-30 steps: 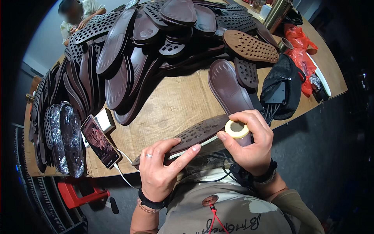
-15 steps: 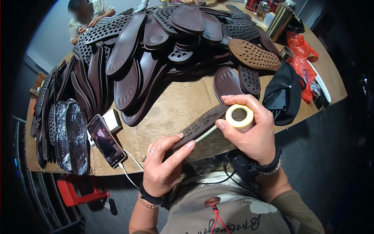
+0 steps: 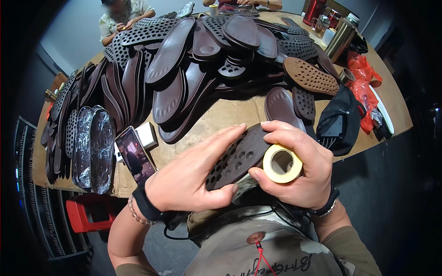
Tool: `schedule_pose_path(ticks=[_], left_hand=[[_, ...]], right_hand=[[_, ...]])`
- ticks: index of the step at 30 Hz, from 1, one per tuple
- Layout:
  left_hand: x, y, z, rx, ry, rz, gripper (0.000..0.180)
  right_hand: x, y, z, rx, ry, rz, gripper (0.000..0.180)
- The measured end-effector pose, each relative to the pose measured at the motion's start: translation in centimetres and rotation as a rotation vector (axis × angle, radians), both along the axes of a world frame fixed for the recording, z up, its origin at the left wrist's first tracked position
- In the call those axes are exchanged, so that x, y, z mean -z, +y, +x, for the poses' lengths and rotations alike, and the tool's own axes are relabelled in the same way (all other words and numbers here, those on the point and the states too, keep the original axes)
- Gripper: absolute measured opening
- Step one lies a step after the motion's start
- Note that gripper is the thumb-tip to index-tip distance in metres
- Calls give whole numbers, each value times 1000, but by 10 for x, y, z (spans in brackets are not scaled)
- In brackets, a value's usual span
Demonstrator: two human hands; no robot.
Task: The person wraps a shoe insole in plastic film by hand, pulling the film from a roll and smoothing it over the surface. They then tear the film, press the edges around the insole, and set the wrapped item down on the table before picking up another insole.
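Note:
Between my hands is a dark brown shoe sole [image 3: 239, 155] with round holes, tilted at the table's front edge. My left hand [image 3: 198, 170] wraps round its near part, thumb on the lower edge and fingers along the upper edge. With fingertips and thumb my right hand [image 3: 301, 168] grips the sole's far end. A pale yellow roll of tape or labels [image 3: 295, 171] also sits in that right hand, its round end and hollow core facing up. The sole's underside is hidden from me.
Brown soles [image 3: 168, 50] lie heaped across the table [image 3: 221, 112], with a tan one [image 3: 311, 76] at the right. Plastic-wrapped soles [image 3: 102, 147], a phone [image 3: 136, 156], a black pouch [image 3: 340, 122], red bags [image 3: 362, 92] and a flask [image 3: 341, 37] surround my hands. Two people sit across.
My left hand has moved from pinching the sole's lower edge to wrapping round it. The sole has turned its holed face more upward. The view has shifted, showing a second person opposite.

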State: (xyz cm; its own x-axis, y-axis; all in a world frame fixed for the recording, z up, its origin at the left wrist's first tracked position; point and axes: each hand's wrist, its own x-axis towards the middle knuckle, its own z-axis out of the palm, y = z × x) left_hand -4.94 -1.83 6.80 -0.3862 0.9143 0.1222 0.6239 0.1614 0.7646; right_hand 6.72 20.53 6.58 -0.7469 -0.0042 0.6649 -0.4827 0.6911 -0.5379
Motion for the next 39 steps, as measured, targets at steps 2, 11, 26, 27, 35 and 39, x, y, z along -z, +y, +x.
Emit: schedule_pose_path(ticks=[2,11,26,27,35,39], left_hand=[[7,10,-5,99,9,16,101],[17,23,-10,137,3,57,101],[11,25,-8,81,-134,-28,107],[10,25,-8,75,-138,-36,107],[10,26,-7,85,-134,-12,108],[6,30,-13,144,-47,151,108]], right_hand=[[-2,-2,-1,-32,7,-1,51],[-13,15,0,-144,-71,-4,67],[0,20,1,158,65,90,57],[1,19,2,167,52,74,56],[3,19,2,181,37,63,57],[-11,14,3,159,4,-46,59]])
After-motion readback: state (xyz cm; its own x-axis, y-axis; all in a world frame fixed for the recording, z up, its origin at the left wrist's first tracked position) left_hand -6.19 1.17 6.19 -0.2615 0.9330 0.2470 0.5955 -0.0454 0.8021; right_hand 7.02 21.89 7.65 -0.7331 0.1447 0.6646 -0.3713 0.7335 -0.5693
